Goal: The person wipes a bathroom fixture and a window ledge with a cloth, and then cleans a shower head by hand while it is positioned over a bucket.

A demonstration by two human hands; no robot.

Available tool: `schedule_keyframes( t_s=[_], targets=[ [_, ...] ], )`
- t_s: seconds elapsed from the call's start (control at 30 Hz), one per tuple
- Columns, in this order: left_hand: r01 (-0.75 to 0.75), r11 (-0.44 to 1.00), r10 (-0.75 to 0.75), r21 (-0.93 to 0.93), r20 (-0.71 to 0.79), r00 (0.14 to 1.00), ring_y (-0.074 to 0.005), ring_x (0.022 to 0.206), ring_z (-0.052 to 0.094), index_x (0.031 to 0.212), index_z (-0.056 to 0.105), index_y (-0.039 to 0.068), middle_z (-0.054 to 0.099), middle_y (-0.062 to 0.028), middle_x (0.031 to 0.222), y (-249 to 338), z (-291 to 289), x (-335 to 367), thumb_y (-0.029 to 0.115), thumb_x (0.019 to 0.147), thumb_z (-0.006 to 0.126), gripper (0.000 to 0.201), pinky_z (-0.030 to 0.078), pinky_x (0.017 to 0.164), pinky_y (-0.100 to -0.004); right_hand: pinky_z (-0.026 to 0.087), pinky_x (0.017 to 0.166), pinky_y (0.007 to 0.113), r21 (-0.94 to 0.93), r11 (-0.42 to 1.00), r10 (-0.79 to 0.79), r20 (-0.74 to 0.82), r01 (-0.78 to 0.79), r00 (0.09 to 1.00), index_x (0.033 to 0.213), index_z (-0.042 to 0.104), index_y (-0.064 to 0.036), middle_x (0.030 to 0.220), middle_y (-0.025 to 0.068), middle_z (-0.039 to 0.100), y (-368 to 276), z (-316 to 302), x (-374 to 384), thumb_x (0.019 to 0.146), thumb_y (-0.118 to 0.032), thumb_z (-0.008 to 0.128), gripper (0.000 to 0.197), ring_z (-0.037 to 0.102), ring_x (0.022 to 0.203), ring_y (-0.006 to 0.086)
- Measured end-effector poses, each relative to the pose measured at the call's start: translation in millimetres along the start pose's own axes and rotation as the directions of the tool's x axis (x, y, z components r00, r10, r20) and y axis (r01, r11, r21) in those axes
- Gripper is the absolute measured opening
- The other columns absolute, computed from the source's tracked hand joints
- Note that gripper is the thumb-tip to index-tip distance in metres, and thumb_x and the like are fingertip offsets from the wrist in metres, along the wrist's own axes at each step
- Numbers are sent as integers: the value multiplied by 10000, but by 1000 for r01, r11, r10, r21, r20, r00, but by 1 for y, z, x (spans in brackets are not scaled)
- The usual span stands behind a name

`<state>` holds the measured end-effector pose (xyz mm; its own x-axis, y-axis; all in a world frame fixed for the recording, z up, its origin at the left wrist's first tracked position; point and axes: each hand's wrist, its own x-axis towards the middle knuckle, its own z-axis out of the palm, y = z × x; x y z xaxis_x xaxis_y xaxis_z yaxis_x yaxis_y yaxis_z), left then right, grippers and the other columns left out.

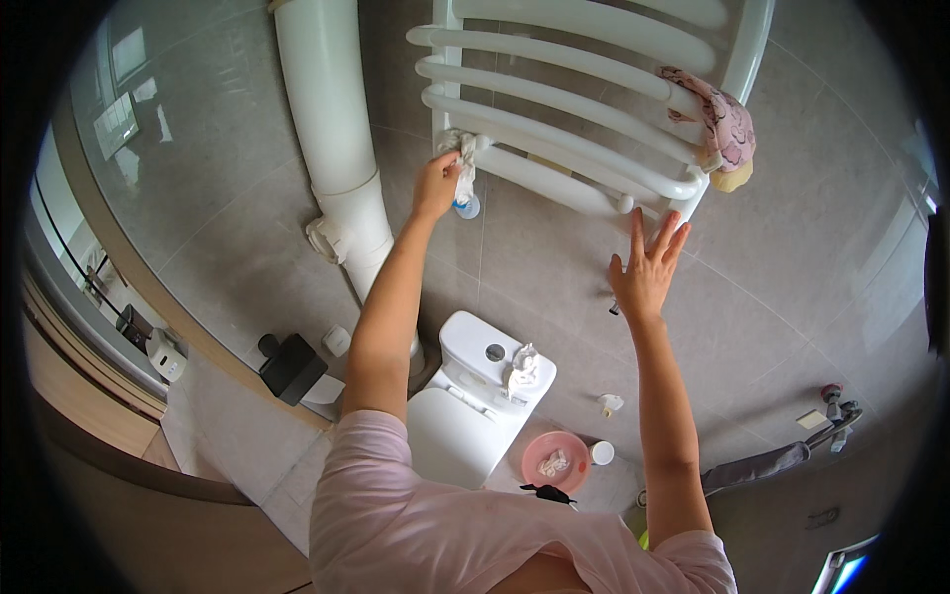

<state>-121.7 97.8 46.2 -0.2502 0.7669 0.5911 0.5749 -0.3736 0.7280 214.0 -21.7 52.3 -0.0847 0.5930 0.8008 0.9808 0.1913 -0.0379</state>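
Head view. From my remote post I see the left hand at the left end of a white towel rack, fingers pinching a crumpled white cloth against it. Right hand raised by the rack's lower right corner, fingers spread, holding nothing; contact with the rack I cannot tell. Pink patterned cloth draped at the rack's right side. Below: toilet, pink basin beside it.
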Motion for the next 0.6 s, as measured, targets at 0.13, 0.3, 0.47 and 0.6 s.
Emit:
schedule_keyframes(
  t_s=[0.13, 0.3, 0.47, 0.6],
  targets=[
    [188, 921, -61, -341, 349, 935, -92, 727, 556, 939, 615, 23, 636, -29, 795, -21, 38, -50, 96, 819, 568, 148, 441, 664, -272, 234, 1067, 482, -16, 1000, 18, 29, -17, 999, 1377, 341, -206, 1476, 208, 60, 1, -9, 0, 687, -173, 693, 775, 100, 1330, 465],
    [559, 738, -182, -377, 687, 703, -45, 700, 512, 1017, 620, 48, 592, 32, 805, 43, 72, -146, 147, 892, 509, 195, 399, 614, -210, 253, 1070, 454, 132, 990, -59, 3, 58, 998, 1323, 428, -146, 1463, 204, 136, 5, -19, -6, 680, -159, 698, 697, 158, 1320, 454],
    [724, 536, -65, -434, 834, 548, -28, 658, 471, 1095, 590, 51, 574, 45, 814, 101, 121, -218, 175, 908, 490, 246, 347, 562, -188, 381, 973, 426, 484, 848, 210, 70, -217, 975, 1237, 489, -90, 1354, 209, 360, 26, -26, -72, 762, -129, 634, 498, 404, 1195, 387],
    [767, 492, 82, -411, 899, 430, -39, 714, 507, 1087, 589, 71, 584, 37, 867, 144, 157, -261, 187, 911, 490, 232, 398, 617, -194, 460, 882, 373, 572, 586, 472, 334, -573, 816, 1243, 491, -81, 1265, 167, 463, 62, -45, -154, 811, -198, 616, 465, 489, 1127, 306]
  ],
)
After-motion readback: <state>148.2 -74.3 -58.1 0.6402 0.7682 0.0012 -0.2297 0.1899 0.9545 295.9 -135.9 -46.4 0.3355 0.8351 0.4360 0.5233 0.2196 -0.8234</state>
